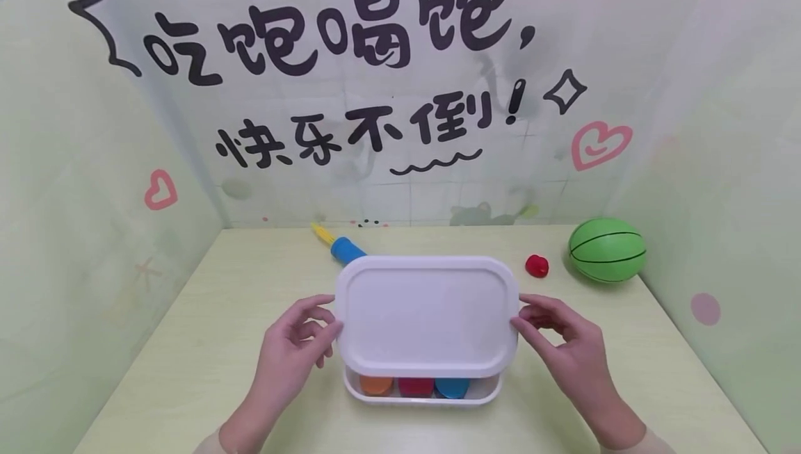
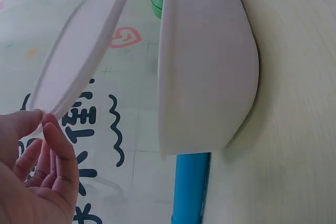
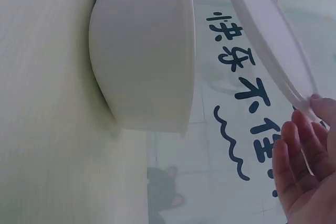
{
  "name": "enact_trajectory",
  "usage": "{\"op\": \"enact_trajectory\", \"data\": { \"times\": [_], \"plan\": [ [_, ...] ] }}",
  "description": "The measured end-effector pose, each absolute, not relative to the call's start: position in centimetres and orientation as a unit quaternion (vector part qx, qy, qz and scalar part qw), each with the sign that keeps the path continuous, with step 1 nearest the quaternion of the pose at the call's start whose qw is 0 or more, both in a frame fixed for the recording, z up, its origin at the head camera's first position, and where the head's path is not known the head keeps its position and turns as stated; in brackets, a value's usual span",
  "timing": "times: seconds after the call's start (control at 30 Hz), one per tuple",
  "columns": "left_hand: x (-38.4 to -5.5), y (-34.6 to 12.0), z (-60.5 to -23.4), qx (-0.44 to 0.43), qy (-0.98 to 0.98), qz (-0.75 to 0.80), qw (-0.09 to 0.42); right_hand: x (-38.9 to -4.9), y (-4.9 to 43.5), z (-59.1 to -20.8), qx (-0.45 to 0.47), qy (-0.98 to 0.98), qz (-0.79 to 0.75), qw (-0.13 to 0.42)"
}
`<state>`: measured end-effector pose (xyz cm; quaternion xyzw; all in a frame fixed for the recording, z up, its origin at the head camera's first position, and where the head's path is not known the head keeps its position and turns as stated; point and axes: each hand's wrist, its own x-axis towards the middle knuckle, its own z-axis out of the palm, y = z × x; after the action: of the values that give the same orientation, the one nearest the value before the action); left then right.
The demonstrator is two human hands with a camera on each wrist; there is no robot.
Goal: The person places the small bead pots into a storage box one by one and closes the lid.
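Both hands pinch a white rectangular lid (image 1: pixel 427 315) with rounded corners by its two short ends. My left hand (image 1: pixel 293 346) has thumb and fingers at the left edge; my right hand (image 1: pixel 566 350) grips the right edge the same way. Below the lid stands a white box (image 2: pixel 205 66) on the table. In the wrist views the lid hangs tilted above the box rim, with a gap between them. Through the front opening show an orange round piece (image 1: pixel 377 385), a red one (image 1: pixel 416 387) and a blue one (image 1: pixel 452 388). The lid hides the rest of the inside.
Behind the lid lies a blue tube with a yellow tip (image 1: pixel 346 250), partly covered. A small red object (image 1: pixel 537 265) sits at the back right, beside a green ball (image 1: pixel 607 250) with black lines. A printed curtain wall (image 1: pixel 407 190) closes off the pale wooden table (image 1: pixel 206 343).
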<state>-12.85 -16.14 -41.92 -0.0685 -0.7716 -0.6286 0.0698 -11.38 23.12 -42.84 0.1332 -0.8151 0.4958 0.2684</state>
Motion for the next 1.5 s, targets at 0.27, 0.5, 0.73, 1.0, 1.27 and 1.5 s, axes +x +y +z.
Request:
{"op": "enact_trajectory", "data": {
  "times": [0.27, 0.5, 0.73, 1.0, 1.27, 1.5],
  "plan": [
    [-13.4, -16.3, -43.2, -0.041, -0.804, -0.593, 0.034, -11.5, 22.9, -43.4, 0.096, -0.861, 0.468, 0.174],
    [-13.8, -16.4, -44.2, -0.013, -0.856, -0.514, -0.043, -11.7, 23.1, -44.6, 0.129, -0.887, 0.430, 0.109],
    [-13.7, -16.2, -45.0, -0.036, -0.882, -0.465, -0.059, -12.0, 23.0, -44.6, 0.098, -0.911, 0.399, 0.043],
    [-13.5, -16.2, -45.0, -0.036, -0.878, -0.473, -0.067, -12.3, 22.9, -45.0, 0.098, -0.919, 0.383, 0.010],
    [-13.6, -16.2, -44.8, -0.041, -0.866, -0.491, -0.086, -12.4, 23.0, -45.1, 0.111, -0.918, 0.380, 0.004],
    [-13.6, -16.2, -45.0, -0.039, -0.858, -0.502, -0.100, -12.6, 23.1, -44.9, 0.104, -0.918, 0.384, -0.006]
  ]
}}
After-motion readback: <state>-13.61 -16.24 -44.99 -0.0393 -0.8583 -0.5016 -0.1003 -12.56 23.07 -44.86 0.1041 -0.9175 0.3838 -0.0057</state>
